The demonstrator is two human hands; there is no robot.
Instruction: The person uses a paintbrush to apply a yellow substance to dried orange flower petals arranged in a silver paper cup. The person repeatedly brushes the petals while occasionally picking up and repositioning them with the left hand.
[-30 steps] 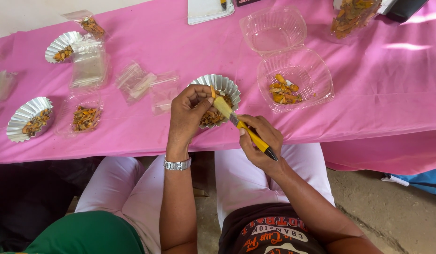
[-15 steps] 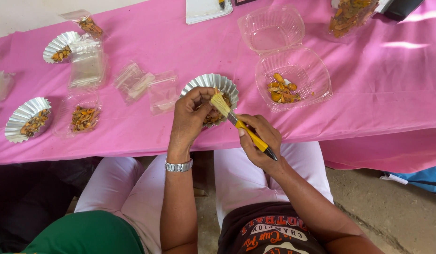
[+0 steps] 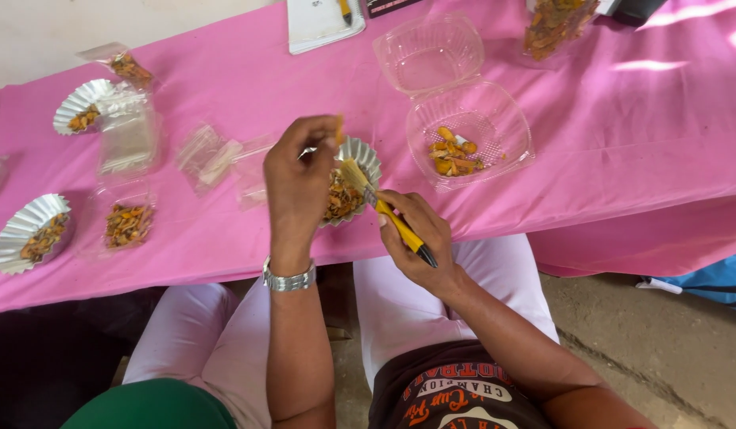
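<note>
**Left hand lifted above foil cup; brush still in right hand**

Since the earlier frame the left hand point(image 3: 298, 179) has risen from the rim of the cup and now stands higher over the table, fingers pinched at the top on a small orange-yellow piece of dried root point(image 3: 338, 125). The right hand point(image 3: 416, 242) has kept its place and remains closed around the yellow-and-black handled brush point(image 3: 388, 214), bristle end pointing up and left toward the cup.

The work piece, the small orange-yellow piece, is held in the air at the left fingertips, just above the fluted silver foil cup point(image 3: 360, 155) of brownish dried pieces, which sits near the front edge of the table covered in a pink cloth point(image 3: 622, 135).

Handling assessment: the piece looks light, dry and stiff, probably brittle; a fingertip pinch across its sides seems the proper hold. The foil cup appears thin and easily dented, and is best steadied at the rim. The brush is rigid and is sensibly held at mid-handle.

Surroundings: a clear plastic hinged clamshell box point(image 3: 495, 151) with orange pieces lies open to the right of the cup. Two further foil cups point(image 3: 26, 230) point(image 3: 82, 103) with similar contents stand at the left, with a clear plastic tray point(image 3: 128, 224) of dried pieces between them and several crumpled clear bags point(image 3: 209, 155). A white pad point(image 3: 320, 24) lies at the far edge. A metal bracelet point(image 3: 288, 278) is worn on the left wrist.
</note>
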